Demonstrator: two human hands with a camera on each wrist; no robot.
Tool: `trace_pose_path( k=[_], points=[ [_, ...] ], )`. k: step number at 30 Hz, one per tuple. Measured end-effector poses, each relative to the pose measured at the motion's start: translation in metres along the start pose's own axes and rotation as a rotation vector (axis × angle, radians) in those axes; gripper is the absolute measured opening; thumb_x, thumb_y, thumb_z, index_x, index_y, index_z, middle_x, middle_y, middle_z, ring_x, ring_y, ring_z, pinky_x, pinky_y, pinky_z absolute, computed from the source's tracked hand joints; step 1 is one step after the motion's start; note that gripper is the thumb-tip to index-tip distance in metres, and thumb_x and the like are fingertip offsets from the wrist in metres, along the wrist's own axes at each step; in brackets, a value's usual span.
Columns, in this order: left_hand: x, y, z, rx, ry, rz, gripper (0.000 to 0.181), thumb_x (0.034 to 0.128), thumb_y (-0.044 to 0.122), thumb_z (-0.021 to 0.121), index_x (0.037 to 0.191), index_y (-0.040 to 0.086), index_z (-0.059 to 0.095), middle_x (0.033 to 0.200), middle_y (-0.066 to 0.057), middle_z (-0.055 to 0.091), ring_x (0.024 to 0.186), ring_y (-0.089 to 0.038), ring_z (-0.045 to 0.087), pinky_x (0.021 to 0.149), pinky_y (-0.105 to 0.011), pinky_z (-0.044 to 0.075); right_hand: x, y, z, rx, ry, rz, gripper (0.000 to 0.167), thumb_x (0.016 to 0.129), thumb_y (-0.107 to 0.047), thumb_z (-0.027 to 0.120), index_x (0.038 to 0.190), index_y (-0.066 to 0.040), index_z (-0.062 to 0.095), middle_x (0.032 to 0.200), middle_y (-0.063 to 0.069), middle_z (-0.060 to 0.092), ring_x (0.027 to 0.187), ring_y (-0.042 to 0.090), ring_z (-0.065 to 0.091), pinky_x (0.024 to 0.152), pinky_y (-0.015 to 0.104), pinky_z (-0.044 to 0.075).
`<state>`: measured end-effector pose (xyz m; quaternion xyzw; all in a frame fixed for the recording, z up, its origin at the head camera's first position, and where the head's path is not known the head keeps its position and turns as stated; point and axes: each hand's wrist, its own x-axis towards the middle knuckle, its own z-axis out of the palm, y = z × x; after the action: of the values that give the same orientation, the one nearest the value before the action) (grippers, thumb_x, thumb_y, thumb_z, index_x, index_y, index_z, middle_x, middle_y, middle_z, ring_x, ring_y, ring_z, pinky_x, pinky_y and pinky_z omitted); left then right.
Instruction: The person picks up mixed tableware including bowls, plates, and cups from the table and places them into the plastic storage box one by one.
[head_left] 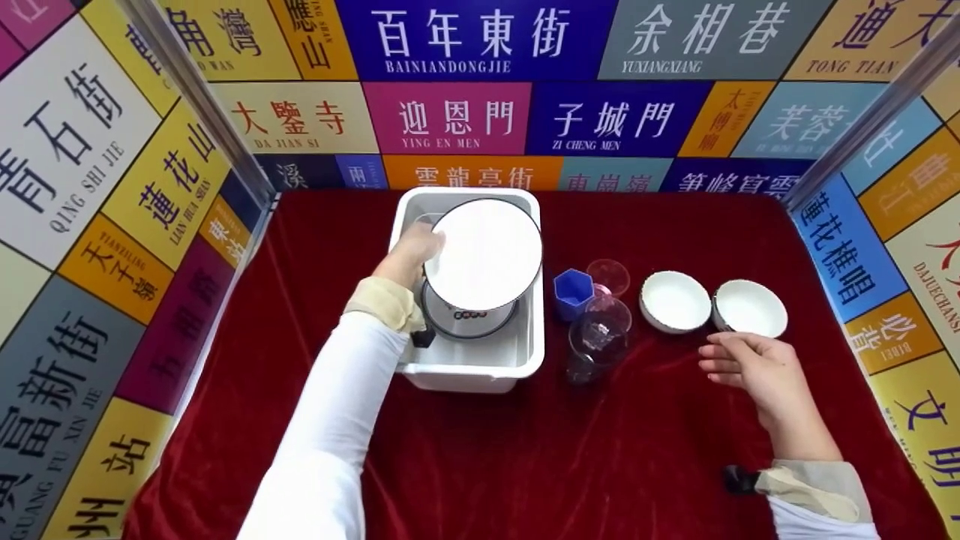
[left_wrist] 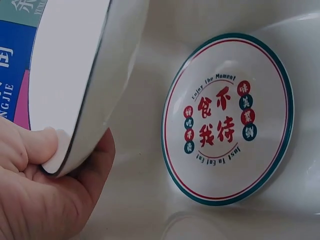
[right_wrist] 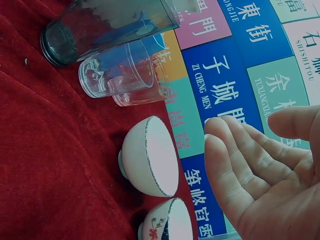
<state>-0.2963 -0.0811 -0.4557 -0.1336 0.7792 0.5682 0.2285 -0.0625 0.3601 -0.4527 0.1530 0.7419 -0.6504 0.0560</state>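
Note:
My left hand [head_left: 412, 251] pinches the edge of a white, dark-rimmed dish [head_left: 486, 253], thumb on the face and fingers underneath. This dish is held above a white plastic basin [head_left: 531, 352]; the left wrist view shows its curved side [left_wrist: 112, 65]. Inside the basin lies a plate [left_wrist: 225, 165] with a teal rim and red lettering, partly covered by the dish in the head view. My right hand [head_left: 757, 367] is empty, its fingers loosely extended, just in front of the right-hand white bowl [head_left: 750, 309]. Another white bowl [head_left: 675, 301] stands to the left of that one.
Between basin and bowls stand a blue hexagonal cup [head_left: 574, 291], a pinkish clear glass [head_left: 609, 277], a clear glass [right_wrist: 117, 72] and a tall dark glass [right_wrist: 100, 32]. Dark red cloth [head_left: 637, 450] covers the table. Panels with street names [head_left: 450, 116] wall in the back and sides.

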Motion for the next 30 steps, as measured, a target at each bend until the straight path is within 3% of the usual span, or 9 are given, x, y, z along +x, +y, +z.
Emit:
trace_pose_path(
  k=[4, 11, 22, 30],
  points=[
    [0.006, 0.001, -0.001, 0.056, 0.014, -0.004, 0.059, 0.1072, 0.02, 0.039, 0.161, 0.004, 0.02, 0.168, -0.009, 0.022, 0.149, -0.024, 0.03, 0.118, -0.041, 0.038, -0.001, 0.001, 0.0, -0.006, -0.001, 0.002, 0.023, 0.105, -0.022, 0.052, 0.096, -0.023, 0.072, 0.087, -0.007, 0.076, 0.077, 0.01, 0.074, 0.071, 0.025, 0.062],
    [0.013, 0.002, -0.003, 0.193, 0.04, 0.062, 0.056, 0.1075, 0.018, 0.04, 0.158, 0.0, 0.026, 0.167, -0.014, 0.023, 0.155, -0.028, 0.021, 0.127, -0.038, 0.023, -0.002, 0.003, 0.002, -0.017, -0.001, -0.009, 0.023, 0.105, -0.022, 0.052, 0.096, -0.023, 0.072, 0.087, -0.007, 0.077, 0.077, 0.01, 0.074, 0.071, 0.025, 0.062],
    [0.012, 0.0, 0.0, 0.329, 0.086, 0.169, 0.052, 0.1065, 0.015, 0.04, 0.154, -0.005, 0.033, 0.163, -0.02, 0.031, 0.152, -0.032, 0.028, 0.126, -0.039, 0.026, -0.001, 0.003, 0.0, -0.027, -0.018, -0.004, 0.022, 0.106, -0.023, 0.052, 0.098, -0.024, 0.072, 0.089, -0.006, 0.077, 0.08, 0.01, 0.074, 0.072, 0.025, 0.062],
    [0.017, -0.003, 0.003, 0.489, 0.109, 0.175, 0.05, 0.106, 0.018, 0.042, 0.153, 0.001, 0.04, 0.161, -0.017, 0.037, 0.149, -0.033, 0.035, 0.122, -0.042, 0.033, -0.001, 0.002, 0.0, -0.065, -0.017, -0.013, 0.024, 0.106, -0.023, 0.05, 0.099, -0.023, 0.072, 0.09, -0.007, 0.076, 0.081, 0.01, 0.074, 0.072, 0.026, 0.062]
  ],
)
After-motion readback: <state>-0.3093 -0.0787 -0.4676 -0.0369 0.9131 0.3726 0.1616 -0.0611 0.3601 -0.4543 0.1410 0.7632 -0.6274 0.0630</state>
